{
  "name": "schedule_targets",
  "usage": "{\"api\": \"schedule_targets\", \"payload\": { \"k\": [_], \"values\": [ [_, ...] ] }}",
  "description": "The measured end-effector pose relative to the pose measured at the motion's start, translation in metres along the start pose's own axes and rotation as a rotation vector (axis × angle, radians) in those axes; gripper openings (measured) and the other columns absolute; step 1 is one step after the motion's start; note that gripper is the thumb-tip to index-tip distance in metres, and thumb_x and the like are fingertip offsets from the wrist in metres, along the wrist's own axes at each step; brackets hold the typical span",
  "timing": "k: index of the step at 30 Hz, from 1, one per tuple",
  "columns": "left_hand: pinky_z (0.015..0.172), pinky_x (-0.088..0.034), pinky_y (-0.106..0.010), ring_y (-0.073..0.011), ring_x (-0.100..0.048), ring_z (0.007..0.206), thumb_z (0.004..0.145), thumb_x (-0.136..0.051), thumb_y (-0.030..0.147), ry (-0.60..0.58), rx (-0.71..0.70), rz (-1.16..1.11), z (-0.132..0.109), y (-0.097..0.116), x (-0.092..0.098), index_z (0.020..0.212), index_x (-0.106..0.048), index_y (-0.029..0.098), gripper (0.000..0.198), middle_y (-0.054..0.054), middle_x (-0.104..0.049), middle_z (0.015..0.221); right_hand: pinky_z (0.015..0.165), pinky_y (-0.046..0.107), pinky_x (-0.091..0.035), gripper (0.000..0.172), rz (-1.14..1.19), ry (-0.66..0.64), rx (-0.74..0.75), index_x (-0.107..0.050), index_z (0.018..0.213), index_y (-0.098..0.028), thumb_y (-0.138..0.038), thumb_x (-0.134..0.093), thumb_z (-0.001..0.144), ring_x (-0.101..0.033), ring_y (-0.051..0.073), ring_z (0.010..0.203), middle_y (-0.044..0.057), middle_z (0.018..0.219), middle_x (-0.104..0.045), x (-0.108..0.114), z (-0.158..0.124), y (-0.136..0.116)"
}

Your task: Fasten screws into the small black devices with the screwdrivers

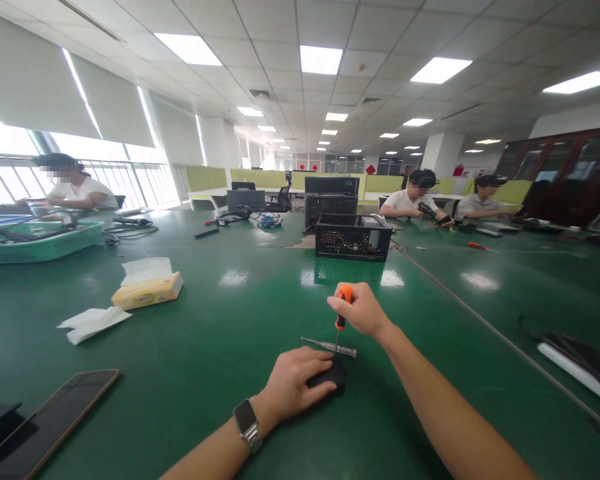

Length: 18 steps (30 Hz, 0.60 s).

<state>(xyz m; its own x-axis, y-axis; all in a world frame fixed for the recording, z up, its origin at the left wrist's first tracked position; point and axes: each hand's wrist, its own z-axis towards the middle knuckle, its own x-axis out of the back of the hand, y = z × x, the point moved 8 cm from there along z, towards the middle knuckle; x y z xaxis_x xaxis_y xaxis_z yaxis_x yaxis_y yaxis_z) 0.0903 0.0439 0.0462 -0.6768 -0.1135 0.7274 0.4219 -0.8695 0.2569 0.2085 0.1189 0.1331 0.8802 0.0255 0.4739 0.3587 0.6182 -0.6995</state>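
An orange and black screwdriver (pixel 340 319) stands nearly upright in my right hand (pixel 363 310), whose fingers are closed round its handle. Its shaft points down at the far end of a small black block-shaped object (pixel 337 381); whether the tip touches it is hard to make out. My left hand (pixel 297 379) grips that black object and holds it on the green table (pixel 220 400), thumb on the near side and fingers over the top. Just behind the object lies a slim silver screwdriver (pixel 343 349), partly crossed by the shaft.
A black open metal computer case (pixel 353 239) stands ahead. To the left are a tissue pack (pixel 153 290), a loose tissue (pixel 94 324), a phone-like dark slab (pixel 55 420) and a green basket (pixel 45 243). Several people sit at the table's far sides. A white-edged device (pixel 580 373) lies right.
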Motion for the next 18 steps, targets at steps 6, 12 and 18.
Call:
{"api": "schedule_targets", "payload": {
  "k": [6, 12, 18],
  "values": [
    [0.081, -0.057, -0.03, -0.02, -0.068, 0.093, 0.087, -0.059, 0.039, -0.04, 0.04, 0.006, -0.001, -0.001, 0.0, 0.108, -0.067, 0.021, 0.029, -0.009, -0.07, 0.108, 0.048, 0.022, -0.032, 0.033, 0.0, 0.007, 0.03, -0.045, 0.055, -0.019, -0.036, -0.059, 0.081, -0.041, 0.009, 0.046, -0.005, 0.049, -0.042, -0.005, 0.0, -0.004],
    [0.084, -0.057, -0.031, -0.0201, -0.068, 0.096, 0.089, -0.056, 0.04, -0.059, 0.041, 0.026, -0.002, 0.002, -0.001, 0.112, -0.066, 0.02, 0.032, -0.009, -0.07, 0.109, 0.048, 0.021, -0.033, 0.032, 0.005, -0.018, 0.035, -0.045, 0.055, -0.02, -0.036, -0.058, 0.079, -0.041, 0.009, 0.045, -0.006, 0.048, -0.043, -0.01, -0.003, -0.01],
    [0.086, -0.057, -0.032, -0.02, -0.068, 0.097, 0.089, -0.056, 0.04, -0.059, 0.048, 0.038, -0.003, 0.004, 0.0, 0.112, -0.066, 0.02, 0.032, -0.009, -0.07, 0.107, 0.05, 0.021, -0.031, 0.033, -0.117, -0.052, 0.061, -0.046, 0.055, -0.019, -0.037, -0.058, 0.079, -0.04, 0.008, 0.046, -0.006, 0.047, -0.044, -0.015, -0.004, -0.016]
  ]
}}
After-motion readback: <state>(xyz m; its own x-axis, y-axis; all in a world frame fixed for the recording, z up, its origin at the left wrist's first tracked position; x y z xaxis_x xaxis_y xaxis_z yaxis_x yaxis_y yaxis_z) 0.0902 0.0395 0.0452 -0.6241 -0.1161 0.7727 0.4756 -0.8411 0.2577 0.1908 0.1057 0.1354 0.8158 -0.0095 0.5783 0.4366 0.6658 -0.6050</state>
